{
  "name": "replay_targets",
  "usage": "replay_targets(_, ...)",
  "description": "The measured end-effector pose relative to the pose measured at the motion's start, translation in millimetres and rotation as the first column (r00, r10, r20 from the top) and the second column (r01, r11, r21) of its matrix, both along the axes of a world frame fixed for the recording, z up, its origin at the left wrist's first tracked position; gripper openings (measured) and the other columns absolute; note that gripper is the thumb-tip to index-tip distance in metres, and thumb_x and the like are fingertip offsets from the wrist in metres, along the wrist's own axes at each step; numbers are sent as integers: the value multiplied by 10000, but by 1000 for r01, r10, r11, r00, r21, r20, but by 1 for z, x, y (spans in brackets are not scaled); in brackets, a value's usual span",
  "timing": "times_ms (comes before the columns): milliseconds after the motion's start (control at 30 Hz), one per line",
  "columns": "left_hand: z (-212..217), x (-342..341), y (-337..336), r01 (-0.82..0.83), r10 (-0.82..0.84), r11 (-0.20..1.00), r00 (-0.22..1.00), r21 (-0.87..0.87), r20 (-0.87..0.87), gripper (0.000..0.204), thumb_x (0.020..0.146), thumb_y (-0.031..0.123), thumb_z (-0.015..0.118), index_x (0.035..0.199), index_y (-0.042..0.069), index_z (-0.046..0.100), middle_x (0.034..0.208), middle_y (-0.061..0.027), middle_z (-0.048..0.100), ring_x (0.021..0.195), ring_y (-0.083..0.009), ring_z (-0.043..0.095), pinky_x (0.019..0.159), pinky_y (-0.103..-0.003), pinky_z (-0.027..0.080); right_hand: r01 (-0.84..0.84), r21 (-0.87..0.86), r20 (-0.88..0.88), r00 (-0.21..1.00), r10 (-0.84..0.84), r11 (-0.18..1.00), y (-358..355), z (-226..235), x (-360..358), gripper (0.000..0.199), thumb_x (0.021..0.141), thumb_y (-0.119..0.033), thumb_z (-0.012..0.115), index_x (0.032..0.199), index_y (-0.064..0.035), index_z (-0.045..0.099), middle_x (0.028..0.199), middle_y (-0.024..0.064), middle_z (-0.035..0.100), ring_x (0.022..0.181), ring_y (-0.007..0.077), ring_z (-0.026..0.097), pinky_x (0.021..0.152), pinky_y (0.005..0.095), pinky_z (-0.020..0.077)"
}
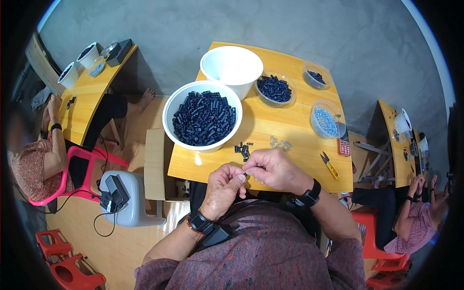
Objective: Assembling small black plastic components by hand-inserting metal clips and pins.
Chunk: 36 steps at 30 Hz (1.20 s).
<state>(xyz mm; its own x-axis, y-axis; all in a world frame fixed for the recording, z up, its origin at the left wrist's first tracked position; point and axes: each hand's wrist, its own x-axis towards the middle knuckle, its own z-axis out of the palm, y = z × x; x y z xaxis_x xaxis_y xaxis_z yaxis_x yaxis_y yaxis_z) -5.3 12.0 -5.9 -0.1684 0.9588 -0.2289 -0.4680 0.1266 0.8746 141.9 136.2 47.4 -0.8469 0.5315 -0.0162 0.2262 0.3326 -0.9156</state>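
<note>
My left hand is closed, pinching a small black plastic piece between thumb and fingers just off the table's near edge. Against it, my right hand is also closed in a pinch; whatever lies between its fingertips is hidden. Just beyond my hands, several loose black plastic pieces lie on the wooden table. To their right is a small scatter of shiny metal screw-like parts. A large white tub full of black cylindrical pieces stands to the left, nearest my left hand.
Behind it stands another white tub. Clear tubs hold black parts, fewer black parts and silvery screws. Yellow-handled thread snips and a red calculator-like device lie right. People sit at tables on both sides; a grey stool stands left.
</note>
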Motion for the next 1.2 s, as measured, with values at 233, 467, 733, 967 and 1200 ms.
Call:
replay_targets(233, -2, 4, -2, -65, 65, 998, 998, -9, -2, 34, 975, 5, 590, 997, -21, 587, 837, -67, 626, 626, -116, 594, 569, -259, 543, 0, -54, 43, 999, 2, 999, -6, 1, -4, 72, 944, -19, 634, 952, 15, 697, 799, 29, 673, 673, 72, 650, 595, 221, 536)
replay_targets(467, 5, 0, -3, -35, 38, 999, 986, -25, 160, 84, 977, 52, 620, 1020, -20, 619, 828, -72, 660, 655, -138, 639, 604, -271, 567, 58, -177, -87, 993, -74, 983, -12, -7, 3, 99, 938, -22, 645, 995, 32, 704, 786, 68, 679, 703, 86, 643, 624, 249, 551)
replay_targets(733, 12, -1, -2, -56, 69, 997, 967, -59, 245, 98, 980, 80, 624, 1007, -9, 658, 860, -73, 692, 686, -128, 655, 647, -283, 572, 113, 95, -211, 973, -91, 989, -19, -17, 18, 277, 915, -41, 707, 1169, 49, 645, 965, 108, 687, 789, 139, 687, 702, 271, 575)
replay_targets(967, 14, -1, -4, -37, 42, 999, 966, -28, 254, 96, 976, 69, 622, 979, -12, 672, 856, -58, 693, 712, -110, 647, 683, -246, 552, 89, 445, -92, 994, -54, 891, -33, 1, 7, 334, 811, -148, 787, 1060, 13, 634, 877, 174, 625, 741, 342, 654, 658, 406, 537)
replay_targets(1200, 4, -8, -8, 54, -46, 998, 966, -25, 256, 105, 969, 68, 628, 931, -13, 683, 819, -57, 690, 702, -113, 641, 673, -247, 544, 113, 550, -116, 992, -59, 827, -42, -6, 8, 242, 786, -82, 757, 963, 21, 628, 805, 155, 618, 710, 330, 648, 629, 403, 532)
